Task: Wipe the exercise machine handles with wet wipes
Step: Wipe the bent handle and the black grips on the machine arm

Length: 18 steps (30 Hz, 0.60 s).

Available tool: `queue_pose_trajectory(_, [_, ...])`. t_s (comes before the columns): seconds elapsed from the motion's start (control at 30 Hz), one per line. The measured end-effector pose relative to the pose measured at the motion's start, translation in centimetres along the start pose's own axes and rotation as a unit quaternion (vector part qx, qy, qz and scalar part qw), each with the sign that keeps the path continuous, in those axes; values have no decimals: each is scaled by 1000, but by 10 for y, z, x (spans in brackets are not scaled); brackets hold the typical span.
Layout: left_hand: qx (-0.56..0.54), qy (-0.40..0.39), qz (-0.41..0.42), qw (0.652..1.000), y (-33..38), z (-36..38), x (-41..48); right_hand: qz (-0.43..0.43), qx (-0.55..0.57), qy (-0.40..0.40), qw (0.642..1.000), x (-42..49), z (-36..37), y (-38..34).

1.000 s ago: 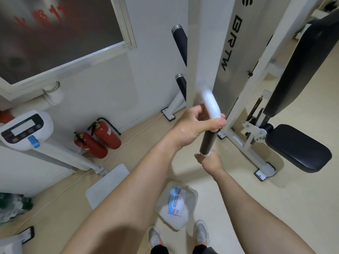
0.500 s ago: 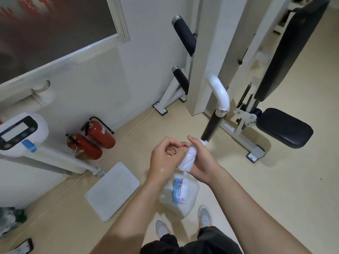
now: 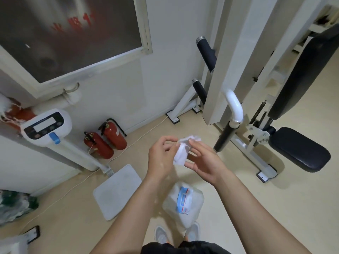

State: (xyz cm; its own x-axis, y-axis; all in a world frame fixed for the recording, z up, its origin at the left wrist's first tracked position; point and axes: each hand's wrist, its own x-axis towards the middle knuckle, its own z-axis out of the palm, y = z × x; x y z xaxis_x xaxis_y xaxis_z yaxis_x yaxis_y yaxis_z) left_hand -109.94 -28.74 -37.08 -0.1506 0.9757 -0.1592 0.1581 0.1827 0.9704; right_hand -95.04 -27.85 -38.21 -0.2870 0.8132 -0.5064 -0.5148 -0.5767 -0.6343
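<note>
Head view: wet wipe (image 3: 181, 153) roughly upright

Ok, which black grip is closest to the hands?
The lowest grip, below the curved white tube, just beyond the right hand; the upper grip and middle grip jut out by the wall.

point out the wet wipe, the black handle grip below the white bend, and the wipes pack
wet wipe (image 3: 180, 154), head view, middle of the crumpled sheet
black handle grip (image 3: 225, 135), head view, mid-length of the sleeve
wipes pack (image 3: 183, 199), head view, its blue label
</note>
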Motion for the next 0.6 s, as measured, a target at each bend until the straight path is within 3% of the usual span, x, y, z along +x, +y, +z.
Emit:
queue_pose_trajectory(0.17, [-36, 51, -29, 998, -2, 0, 13, -17, -56, 29, 998, 5, -4, -13])
queue_pose_trajectory(0.6, [-51, -33, -35, 998, -1, -20, 49, -57, -93, 25, 994, 42, 33, -17])
